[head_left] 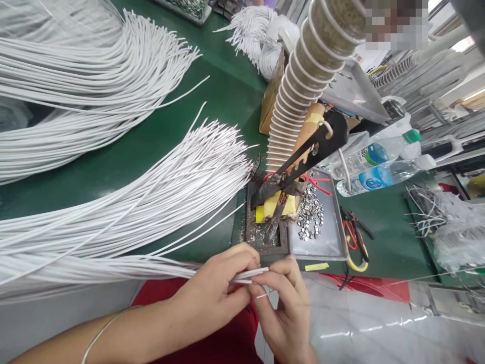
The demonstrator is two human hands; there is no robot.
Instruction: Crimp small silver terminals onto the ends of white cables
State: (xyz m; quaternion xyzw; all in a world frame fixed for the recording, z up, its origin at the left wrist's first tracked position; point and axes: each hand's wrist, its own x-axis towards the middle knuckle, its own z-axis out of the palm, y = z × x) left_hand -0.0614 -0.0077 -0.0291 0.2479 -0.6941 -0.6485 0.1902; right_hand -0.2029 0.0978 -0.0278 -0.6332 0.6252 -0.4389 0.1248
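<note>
My left hand (215,290) is closed around the ends of a bundle of thin white wires (125,202) that fans out across the green table (223,91). My right hand (282,301) pinches the tip of one white wire (252,274) sticking out of that bundle, just in front of the left hand's fingers. Both hands hover at the table's near edge, over my red lap. Right behind them stands a dark soldering stand (280,197) with a yellow sponge.
A metal tray (326,237) holding several small silver clips sits beside the stand. A ribbed hose (303,81) rises above it. Pliers (354,235), two water bottles (379,167), more white wire bundles (76,71) and a person at the far side are around.
</note>
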